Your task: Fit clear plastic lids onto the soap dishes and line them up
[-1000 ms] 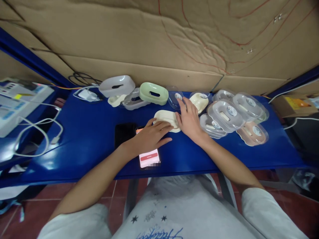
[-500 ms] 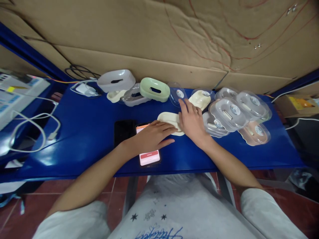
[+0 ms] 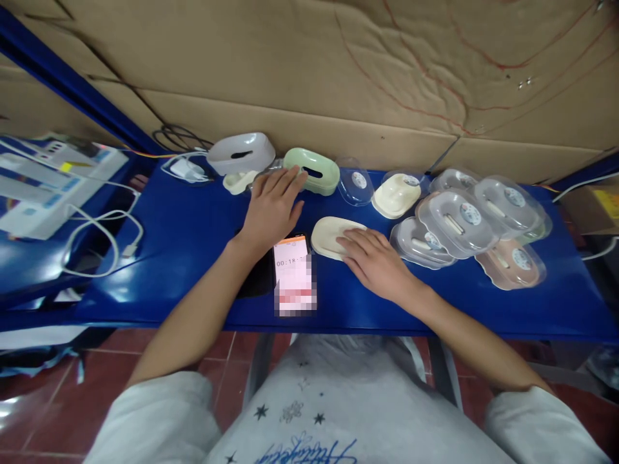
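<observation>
The right hand [image 3: 368, 256] lies over a cream dish [image 3: 326, 237], just right of the phone [image 3: 289, 254], fingers nearly straight; I can't tell whether it grips or merely rests there. The left hand [image 3: 273, 205] is beyond the phone, fingers loosely spread, holding nothing that I can see, tips beside a green tray [image 3: 325, 185]. The dish looks like thin moulded plastic, likely light, stiff and slightly slippery, so I'd take its rim rather than the smooth middle. Clear-covered containers [image 3: 455, 223] crowd the counter [image 3: 353, 306] well right of the phone.
</observation>
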Motion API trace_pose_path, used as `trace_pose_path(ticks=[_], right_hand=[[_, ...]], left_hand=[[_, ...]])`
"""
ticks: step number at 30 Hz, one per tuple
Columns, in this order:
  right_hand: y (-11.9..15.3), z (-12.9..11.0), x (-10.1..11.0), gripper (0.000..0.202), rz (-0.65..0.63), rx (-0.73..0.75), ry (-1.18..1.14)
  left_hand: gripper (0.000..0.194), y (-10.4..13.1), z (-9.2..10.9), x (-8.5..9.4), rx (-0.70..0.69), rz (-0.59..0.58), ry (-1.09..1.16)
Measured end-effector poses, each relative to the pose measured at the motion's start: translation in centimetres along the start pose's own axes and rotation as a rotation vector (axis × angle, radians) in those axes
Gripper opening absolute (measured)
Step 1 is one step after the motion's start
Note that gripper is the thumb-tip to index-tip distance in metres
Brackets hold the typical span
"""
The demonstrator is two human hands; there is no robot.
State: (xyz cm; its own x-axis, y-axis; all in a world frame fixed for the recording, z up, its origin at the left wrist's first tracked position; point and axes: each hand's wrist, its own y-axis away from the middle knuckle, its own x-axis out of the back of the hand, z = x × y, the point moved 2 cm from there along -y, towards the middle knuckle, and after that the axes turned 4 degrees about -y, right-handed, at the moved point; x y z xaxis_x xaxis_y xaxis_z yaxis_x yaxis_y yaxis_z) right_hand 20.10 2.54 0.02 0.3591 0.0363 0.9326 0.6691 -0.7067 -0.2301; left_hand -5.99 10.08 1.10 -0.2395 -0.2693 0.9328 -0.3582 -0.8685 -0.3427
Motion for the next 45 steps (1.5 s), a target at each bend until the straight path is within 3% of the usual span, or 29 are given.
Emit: trace_pose_path(ticks=[6, 11, 14, 18, 23, 34, 45], right_hand=[[2.3, 2.0, -0.1, 0.032, 0.017, 0.072, -0.158], [2.2, 1.9, 0.2, 0.044, 0.039, 0.026, -0.238], [2.1, 1.6, 0.5, 0.058, 0.113, -0.038, -0.251], [2.1, 1.6, 1.0, 0.066, 0.212, -0.109, -0.172], [2.0, 1.4, 1.2, 0.044, 0.131, 0.048, -0.046], [1.9, 1.6, 0.4, 0.036, -0.001, 0.065, -0.062], [1.8, 1.2, 0.1, 0.032, 0.041, 0.117, 0.052]], left_hand=[[0.044, -0.1, -0.6, -0.2, 0.051, 0.034, -0.085], [0.027, 0.5, -0.3, -0.1, 0.025, 0.051, -0.044], [0.025, 1.1, 1.0, 0.4, -0.059, 0.054, 0.019], [0.026, 2.1, 3.8, 1.0, -0.287, 0.009, 0.150], [0.024, 3.3, 6.1, 0.9, -0.499, -0.035, 0.161], [0.026, 3.4, 6.0, 0.9, -0.532, -0.211, 0.076], [0.023, 3.7, 6.7, 0.4, -0.565, -0.203, -0.009]])
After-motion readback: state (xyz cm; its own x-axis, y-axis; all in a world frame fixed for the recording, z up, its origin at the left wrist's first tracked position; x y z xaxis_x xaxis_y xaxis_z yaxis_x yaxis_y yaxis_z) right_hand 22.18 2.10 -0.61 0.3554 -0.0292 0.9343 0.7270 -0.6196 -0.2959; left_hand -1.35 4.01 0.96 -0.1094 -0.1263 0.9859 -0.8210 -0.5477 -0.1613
